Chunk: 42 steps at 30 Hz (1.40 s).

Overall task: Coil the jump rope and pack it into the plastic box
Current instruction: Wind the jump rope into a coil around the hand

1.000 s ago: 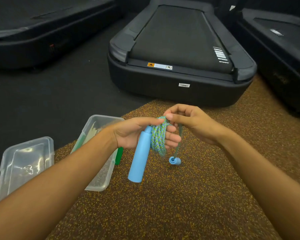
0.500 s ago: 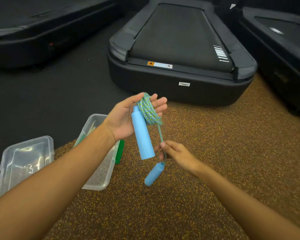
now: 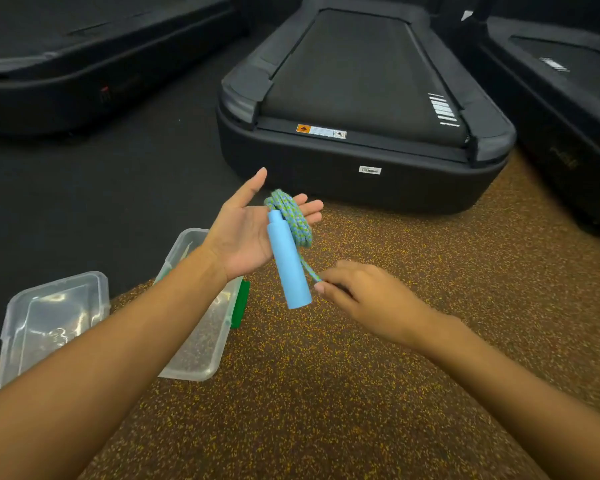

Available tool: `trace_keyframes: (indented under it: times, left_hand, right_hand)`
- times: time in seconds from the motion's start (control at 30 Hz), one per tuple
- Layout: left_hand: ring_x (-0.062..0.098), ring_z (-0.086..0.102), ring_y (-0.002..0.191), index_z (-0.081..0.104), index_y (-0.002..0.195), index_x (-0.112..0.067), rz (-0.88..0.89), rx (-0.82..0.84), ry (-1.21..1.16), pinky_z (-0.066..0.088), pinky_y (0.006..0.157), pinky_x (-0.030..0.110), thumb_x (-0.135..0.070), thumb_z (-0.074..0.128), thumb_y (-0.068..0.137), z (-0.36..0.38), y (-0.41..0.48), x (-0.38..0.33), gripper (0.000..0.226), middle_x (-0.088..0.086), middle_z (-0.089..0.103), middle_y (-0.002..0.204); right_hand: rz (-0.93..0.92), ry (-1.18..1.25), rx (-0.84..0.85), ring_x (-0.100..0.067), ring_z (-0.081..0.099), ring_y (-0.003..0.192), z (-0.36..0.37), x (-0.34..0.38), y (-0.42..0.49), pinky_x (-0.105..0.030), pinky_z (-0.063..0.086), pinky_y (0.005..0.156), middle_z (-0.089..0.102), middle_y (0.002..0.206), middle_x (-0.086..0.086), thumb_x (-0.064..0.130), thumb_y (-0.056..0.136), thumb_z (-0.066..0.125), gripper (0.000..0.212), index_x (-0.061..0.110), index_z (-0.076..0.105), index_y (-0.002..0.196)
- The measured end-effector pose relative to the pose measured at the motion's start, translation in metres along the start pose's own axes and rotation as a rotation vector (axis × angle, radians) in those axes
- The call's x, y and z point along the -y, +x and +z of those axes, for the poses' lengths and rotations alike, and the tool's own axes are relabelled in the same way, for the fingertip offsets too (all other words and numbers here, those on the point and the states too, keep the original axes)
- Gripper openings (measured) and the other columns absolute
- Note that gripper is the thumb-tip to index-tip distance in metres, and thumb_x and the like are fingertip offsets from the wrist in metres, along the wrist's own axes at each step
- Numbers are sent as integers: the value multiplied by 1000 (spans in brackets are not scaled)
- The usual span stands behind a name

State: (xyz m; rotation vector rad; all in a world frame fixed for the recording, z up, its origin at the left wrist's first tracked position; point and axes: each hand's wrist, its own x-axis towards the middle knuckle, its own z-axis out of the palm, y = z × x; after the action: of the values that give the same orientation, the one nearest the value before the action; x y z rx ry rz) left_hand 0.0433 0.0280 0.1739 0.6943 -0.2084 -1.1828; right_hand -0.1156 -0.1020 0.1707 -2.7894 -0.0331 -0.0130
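The jump rope's blue-green coil [image 3: 292,216] is looped around the fingers of my left hand [image 3: 241,233], which is held palm up with its fingers spread. One light blue handle [image 3: 288,268] hangs down from the coil across the palm. My right hand [image 3: 371,303] pinches the rope's loose tail [image 3: 310,270] just below and right of the coil. The second handle is hidden under my right hand. The clear plastic box [image 3: 201,355] lies open on the floor beneath my left forearm.
The clear lid [image 3: 49,320] lies left of the box. A green clip [image 3: 240,303] sits on the box's right side. A black treadmill [image 3: 361,98] stands ahead, with others at left and right. Speckled brown rubber floor [image 3: 361,393] spreads under my hands.
My left hand opened flat with the coil still on its fingers. My right hand pulled the rope tail down and to the right, and the second handle went out of sight under it.
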Motion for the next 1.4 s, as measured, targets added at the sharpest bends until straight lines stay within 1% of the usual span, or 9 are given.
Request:
trace_keyframes:
  times: [0.17, 0.27, 0.37, 0.47, 0.6, 1.0, 1.2, 1.27, 1.4]
  left_hand:
    - [30, 52, 123, 40, 131, 4, -116, 87, 173, 43, 101, 41, -22, 72, 61, 0, -3, 3, 82, 22, 52, 134]
    - [27, 62, 109, 46, 129, 4, -212, 124, 219, 54, 85, 38, -19, 71, 60, 2, -5, 9, 76, 20, 61, 123]
    - [21, 70, 79, 69, 102, -2, -288, 161, 318, 56, 65, 29, -22, 81, 52, 6, -8, 13, 55, 13, 72, 94]
    - [18, 70, 76, 75, 88, -8, -311, 165, 439, 58, 69, 30, -27, 87, 47, 8, -8, 17, 47, 10, 73, 87]
    - [22, 69, 95, 73, 97, -7, -337, 244, 512, 52, 90, 34, -26, 85, 55, 12, -4, 21, 48, 15, 72, 100]
    - [16, 68, 67, 71, 74, -8, -361, 204, 643, 55, 67, 26, -23, 71, 65, 21, 0, 29, 18, 6, 70, 69]
    - [15, 63, 54, 66, 62, -10, -359, 165, 628, 54, 59, 26, -27, 69, 74, 21, 0, 29, 21, 3, 61, 53]
    - [15, 63, 52, 66, 60, -11, -365, 177, 624, 54, 58, 26, -33, 74, 65, 20, -1, 28, 24, 3, 61, 52]
    - [15, 62, 51, 65, 59, -11, -385, 206, 589, 55, 58, 26, -42, 87, 46, 15, 0, 28, 40, 3, 60, 49]
  right_hand:
    - [-68, -125, -28, -16, 51, 101, -29, 8, -1, -35, 43, 85, 45, 94, 9, 33, 92, 45, 22, 20, 59, 105]
    - [-132, -59, -33, 2, 37, 92, -38, 5, 1, -26, 38, 86, 36, 92, 16, 26, 89, 54, 17, 17, 62, 101]
    - [-137, 25, -36, 7, 36, 79, -43, 3, 5, -13, 33, 79, 40, 87, 14, 22, 85, 60, 16, 11, 63, 96]
    - [-115, 104, -54, 10, 46, 73, -49, 2, 9, -6, 35, 70, 45, 80, 13, 20, 81, 66, 15, 11, 64, 92]
    - [-49, 268, -51, -6, 55, 71, -53, 1, 12, -15, 44, 65, 58, 88, 4, 15, 76, 71, 19, 16, 62, 92]
    - [9, 622, -34, -10, 52, 79, -44, -13, 16, -24, 47, 74, 58, 94, 1, 5, 74, 71, 25, 17, 60, 93]
    - [224, 972, 64, -11, 54, 103, -23, -21, 17, -21, 45, 85, 55, 123, -8, 21, 73, 67, 49, 19, 52, 119]
    - [279, 1185, 161, -8, 59, 98, -16, -21, 15, -22, 46, 83, 62, 114, -3, 25, 72, 64, 55, 17, 51, 125]
    - [246, 1399, 239, -8, 66, 71, -9, -16, 16, -21, 54, 72, 69, 78, 1, 16, 83, 55, 32, 8, 56, 114]
